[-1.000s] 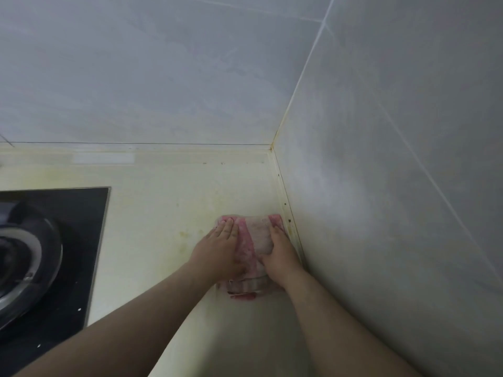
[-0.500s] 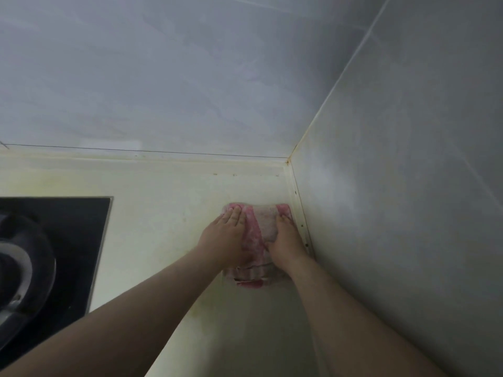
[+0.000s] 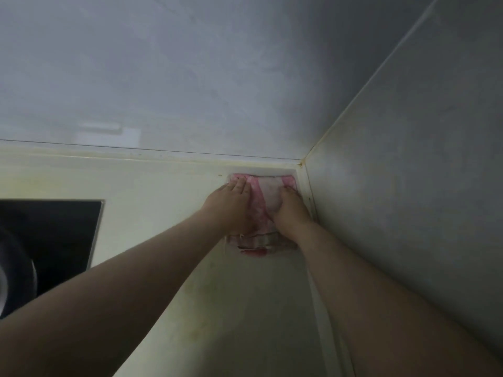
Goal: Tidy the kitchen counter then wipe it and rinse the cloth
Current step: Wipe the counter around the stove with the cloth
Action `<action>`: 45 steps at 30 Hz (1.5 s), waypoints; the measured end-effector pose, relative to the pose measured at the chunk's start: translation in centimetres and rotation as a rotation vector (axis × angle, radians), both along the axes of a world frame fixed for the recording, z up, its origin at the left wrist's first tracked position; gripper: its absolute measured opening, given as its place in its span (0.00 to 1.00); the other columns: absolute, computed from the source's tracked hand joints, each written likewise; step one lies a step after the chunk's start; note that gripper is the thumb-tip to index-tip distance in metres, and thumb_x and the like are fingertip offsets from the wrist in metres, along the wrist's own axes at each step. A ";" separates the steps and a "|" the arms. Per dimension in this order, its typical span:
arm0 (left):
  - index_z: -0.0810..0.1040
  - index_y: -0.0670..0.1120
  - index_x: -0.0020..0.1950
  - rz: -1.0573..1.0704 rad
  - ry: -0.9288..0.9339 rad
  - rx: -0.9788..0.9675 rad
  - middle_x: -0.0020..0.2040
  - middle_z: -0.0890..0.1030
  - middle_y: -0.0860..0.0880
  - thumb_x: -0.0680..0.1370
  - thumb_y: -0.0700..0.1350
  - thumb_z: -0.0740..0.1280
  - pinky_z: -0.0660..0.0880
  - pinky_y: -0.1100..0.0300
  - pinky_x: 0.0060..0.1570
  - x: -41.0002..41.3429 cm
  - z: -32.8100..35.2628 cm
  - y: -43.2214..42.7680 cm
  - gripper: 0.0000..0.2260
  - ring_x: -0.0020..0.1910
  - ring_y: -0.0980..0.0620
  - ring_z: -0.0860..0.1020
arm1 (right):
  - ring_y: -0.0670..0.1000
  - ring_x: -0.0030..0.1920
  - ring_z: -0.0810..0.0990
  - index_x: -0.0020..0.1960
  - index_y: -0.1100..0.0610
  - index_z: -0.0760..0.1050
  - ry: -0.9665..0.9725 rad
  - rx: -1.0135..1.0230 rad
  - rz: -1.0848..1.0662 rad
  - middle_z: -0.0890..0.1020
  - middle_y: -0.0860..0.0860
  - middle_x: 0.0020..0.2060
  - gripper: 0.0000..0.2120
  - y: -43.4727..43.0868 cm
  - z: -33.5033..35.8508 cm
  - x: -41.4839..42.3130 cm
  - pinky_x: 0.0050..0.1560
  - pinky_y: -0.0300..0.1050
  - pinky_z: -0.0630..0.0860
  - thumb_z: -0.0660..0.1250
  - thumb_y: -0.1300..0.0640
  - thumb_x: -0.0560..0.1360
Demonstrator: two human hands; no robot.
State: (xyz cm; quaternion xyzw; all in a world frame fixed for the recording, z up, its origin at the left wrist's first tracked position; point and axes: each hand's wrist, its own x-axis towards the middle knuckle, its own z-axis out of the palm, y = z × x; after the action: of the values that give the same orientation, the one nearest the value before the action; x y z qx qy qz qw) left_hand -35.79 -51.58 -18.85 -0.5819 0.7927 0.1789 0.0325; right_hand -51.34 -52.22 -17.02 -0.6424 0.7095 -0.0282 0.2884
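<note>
A: Forearms come first, both of mine, reaching up from the bottom edge across the pale counter [image 3: 168, 191]. What do you make out past them?

B: Your hands, side by side on a pink cloth. Are you gripping it?

A: No grip. My left hand [image 3: 231, 206] lies flat on the left part of the pink cloth [image 3: 268, 197], fingers straight and together, pressing it down. My right hand [image 3: 290, 210] presses the right part the same way, fingers stretched forward. Neither hand curls round anything.

B: And where does the cloth sit?

A: Spread flat on the counter, in the far right corner. Its far edge touches the raised lip at the back wall [image 3: 190, 77], and its right edge lies just beside the strip that runs along the side wall [image 3: 408, 186]. A striped hem shows below my wrists, on the near side.

B: Anything to the left?

A: Black glass hob [image 3: 54, 232], set into the counter, well apart from the cloth. At the left edge a dark rounded shape rests on it; whether it is a pot or a burner part I cannot tell, nor whether anything is in it.

B: Any writing or labels?

A: None readable. The counter has yellowish stains near my forearms, and grey tiles meet in the corner beyond the cloth.
</note>
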 end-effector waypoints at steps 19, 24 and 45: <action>0.44 0.39 0.79 -0.053 -0.107 0.015 0.80 0.48 0.40 0.75 0.66 0.61 0.49 0.53 0.76 0.1 0.3 4.3 0.45 0.79 0.45 0.50 | 0.55 0.74 0.63 0.77 0.59 0.60 -0.079 0.081 0.053 0.64 0.55 0.75 0.37 4.3 1.1 -1.0 0.74 0.44 0.60 0.73 0.57 0.72; 0.45 0.38 0.79 -0.058 -0.110 0.012 0.80 0.49 0.39 0.76 0.64 0.61 0.49 0.52 0.77 -0.4 0.5 7.3 0.44 0.79 0.44 0.50 | 0.54 0.76 0.59 0.78 0.59 0.56 -0.052 0.095 0.056 0.60 0.54 0.77 0.43 7.1 0.5 -1.6 0.76 0.46 0.58 0.75 0.55 0.70; 0.43 0.43 0.79 -0.051 -0.109 0.038 0.80 0.44 0.44 0.72 0.69 0.62 0.45 0.53 0.77 -0.6 0.1 18.2 0.49 0.79 0.49 0.45 | 0.51 0.79 0.48 0.80 0.59 0.50 -0.108 0.093 0.065 0.51 0.50 0.80 0.45 18.0 -0.6 -3.9 0.78 0.46 0.49 0.74 0.55 0.72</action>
State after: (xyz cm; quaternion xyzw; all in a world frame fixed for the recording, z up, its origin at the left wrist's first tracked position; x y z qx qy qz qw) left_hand -36.40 -33.33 -18.73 -0.5697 0.8008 0.1609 0.0912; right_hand -55.23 -34.21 -17.60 -0.6484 0.6724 -0.0205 0.3563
